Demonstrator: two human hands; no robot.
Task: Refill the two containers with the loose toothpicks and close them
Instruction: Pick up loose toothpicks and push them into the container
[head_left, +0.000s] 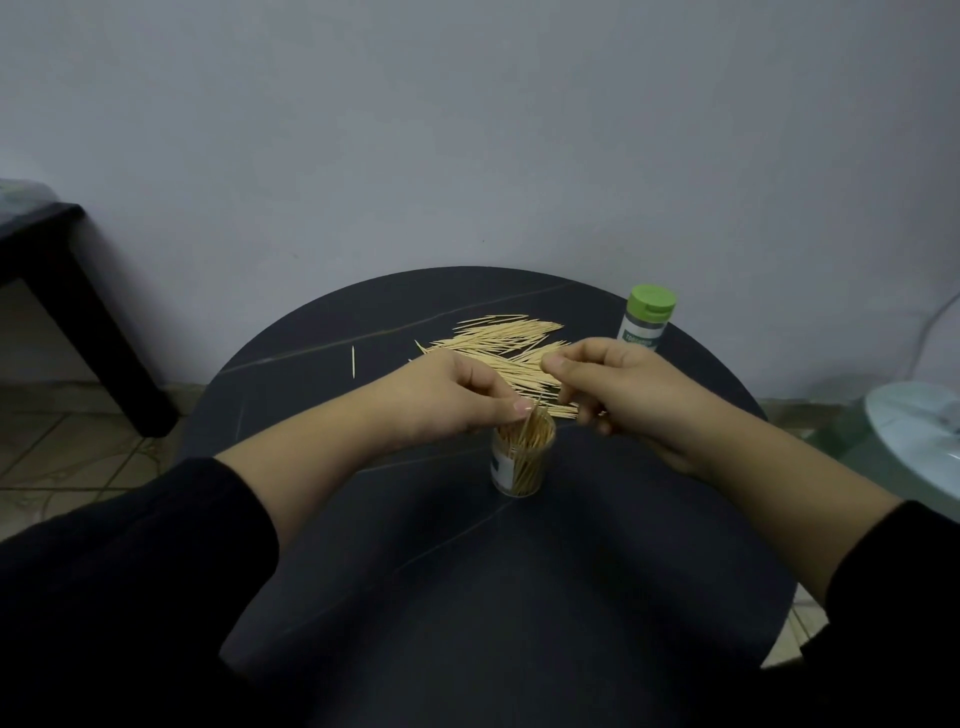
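An open clear container (521, 465), mostly full of toothpicks, stands upright in the middle of the round dark table (363, 519). My left hand (457, 397) hovers at its rim, thumb and fingers pinching a few toothpicks that angle down into the opening. My right hand (618, 387) is just right of the container with curled fingers; whether it holds toothpicks is unclear. Behind both hands lies a pile of loose toothpicks (498, 343). A second container (645, 318), capped with a green lid, stands upright at the table's far right.
One stray toothpick (353, 362) lies left of the pile. A black table leg and top (78, 312) stand at the far left over the tiled floor. A pale round object (914, 436) sits to the right of the table. A wall rises behind.
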